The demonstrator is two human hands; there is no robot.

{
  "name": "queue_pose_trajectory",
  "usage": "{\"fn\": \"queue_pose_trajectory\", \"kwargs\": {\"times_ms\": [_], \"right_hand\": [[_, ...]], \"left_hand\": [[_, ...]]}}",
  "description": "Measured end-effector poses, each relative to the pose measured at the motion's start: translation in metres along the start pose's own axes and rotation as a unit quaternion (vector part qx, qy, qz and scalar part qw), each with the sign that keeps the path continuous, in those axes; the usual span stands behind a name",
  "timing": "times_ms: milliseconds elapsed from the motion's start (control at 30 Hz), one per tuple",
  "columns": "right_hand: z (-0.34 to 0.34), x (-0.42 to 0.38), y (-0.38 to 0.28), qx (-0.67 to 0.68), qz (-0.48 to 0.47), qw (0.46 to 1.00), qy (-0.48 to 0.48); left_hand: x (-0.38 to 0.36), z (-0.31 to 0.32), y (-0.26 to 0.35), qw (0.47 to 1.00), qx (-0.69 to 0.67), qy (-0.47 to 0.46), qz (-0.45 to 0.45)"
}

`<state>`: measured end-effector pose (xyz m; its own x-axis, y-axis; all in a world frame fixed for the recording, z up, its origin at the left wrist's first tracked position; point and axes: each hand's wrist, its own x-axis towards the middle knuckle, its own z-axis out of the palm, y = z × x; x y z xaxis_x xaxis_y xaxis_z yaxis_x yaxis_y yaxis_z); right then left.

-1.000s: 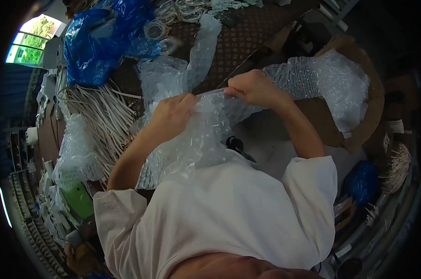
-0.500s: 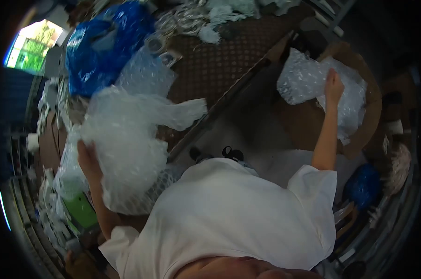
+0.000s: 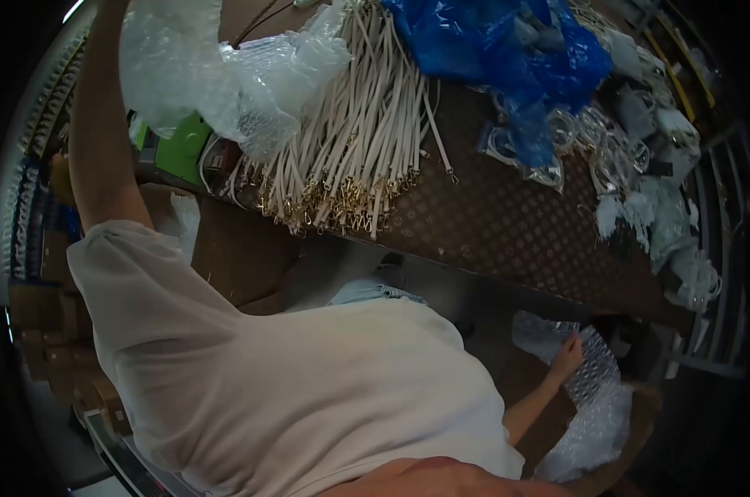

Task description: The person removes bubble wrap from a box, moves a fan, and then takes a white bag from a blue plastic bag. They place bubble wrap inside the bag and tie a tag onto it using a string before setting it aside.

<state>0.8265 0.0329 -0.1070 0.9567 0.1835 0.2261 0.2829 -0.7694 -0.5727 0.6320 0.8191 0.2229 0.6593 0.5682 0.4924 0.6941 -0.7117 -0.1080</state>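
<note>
At lower right, my right hand (image 3: 567, 358) is closed on a sheet of bubble wrap (image 3: 592, 364). More of that wrap hangs down beside a cardboard box (image 3: 640, 407). My left arm stretches up along the left edge of the head view, and its hand lies beyond the top of the picture. Close to that forearm, crumpled bubble wrap (image 3: 172, 66) drapes over the table's left part. Next to it lies a thick bundle of pale straps (image 3: 354, 153) with gold-coloured clasps, partly covered by the wrap.
A blue plastic bag (image 3: 474, 41) sits at the back of the brown patterned table (image 3: 491, 219). Coiled cables in clear bags (image 3: 611, 157) lie to its right. A green box (image 3: 188, 149) stands below the left wrap. Several cardboard boxes (image 3: 60, 356) are stacked at far left.
The view has swung left, and the pale straps now show. My left arm has gone from the wrap beside me to up past the frame's edge. My right hand still grips bubble wrap.
</note>
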Motion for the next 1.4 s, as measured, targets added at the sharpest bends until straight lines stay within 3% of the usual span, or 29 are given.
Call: {"fn": "queue_pose_trajectory", "kwargs": {"times_ms": [133,233,267,333,467,633,700,833,900,1000,1100,1133,1200,1267,1333,1367,1400], "right_hand": [[0.024,0.006,-0.028,-0.041,-0.012,0.999,-0.023],[0.033,0.003,-0.07,-0.11,0.003,0.992,-0.067],[0.037,0.002,-0.08,-0.106,0.007,0.992,-0.065],[0.041,-0.001,-0.095,-0.106,0.013,0.992,-0.062],[0.039,-0.017,-0.119,-0.164,0.062,0.978,-0.112],[0.042,-0.031,-0.135,-0.21,0.1,0.963,-0.136],[0.049,-0.026,-0.141,-0.204,0.099,0.963,-0.148],[0.063,-0.004,-0.157,-0.214,0.097,0.96,-0.151],[0.064,0.008,-0.166,-0.194,0.086,0.966,-0.148],[0.067,0.016,-0.171,-0.188,0.077,0.971,-0.128],[0.073,0.015,-0.18,-0.174,0.068,0.976,-0.115],[0.078,0.013,-0.181,-0.172,0.069,0.976,-0.115],[0.089,0.01,-0.181,-0.162,0.063,0.974,-0.149],[0.098,0.009,-0.183,-0.145,0.05,0.975,-0.16],[0.099,0.013,-0.186,-0.13,0.035,0.976,-0.173],[0.099,0.014,-0.189,-0.123,0.039,0.976,-0.176],[0.098,0.013,-0.19,-0.117,0.045,0.977,-0.175]], "left_hand": [[0.022,-0.001,-0.026,0.991,0.093,-0.081,0.048],[0.013,-0.015,-0.012,0.973,0.152,-0.142,0.101],[0.042,0.093,-0.09,0.898,0.252,-0.008,0.361],[0.018,0.161,-0.07,0.887,0.102,-0.059,0.446],[-0.043,0.257,-0.032,0.893,0.018,-0.179,0.413],[-0.059,0.279,-0.039,0.909,-0.062,-0.194,0.363],[-0.053,0.272,-0.044,0.919,-0.164,-0.116,0.34],[-0.039,0.255,-0.045,0.916,-0.205,-0.133,0.318],[-0.027,0.228,-0.041,0.921,-0.089,0.066,0.374],[-0.024,0.173,-0.047,0.983,0.078,0.138,0.096],[-0.05,0.155,-0.077,0.953,0.178,0.078,-0.233],[-0.059,0.164,-0.086,0.953,0.179,0.08,-0.232],[-0.083,0.204,-0.1,0.916,0.032,-0.01,-0.399],[-0.09,0.261,-0.098,0.904,-0.087,-0.075,-0.412],[-0.108,0.316,-0.097,0.954,-0.086,-0.063,-0.279],[-0.11,0.324,-0.102,0.955,-0.086,-0.06,-0.278],[-0.109,0.327,-0.107,0.968,-0.108,-0.061,-0.216]]}}
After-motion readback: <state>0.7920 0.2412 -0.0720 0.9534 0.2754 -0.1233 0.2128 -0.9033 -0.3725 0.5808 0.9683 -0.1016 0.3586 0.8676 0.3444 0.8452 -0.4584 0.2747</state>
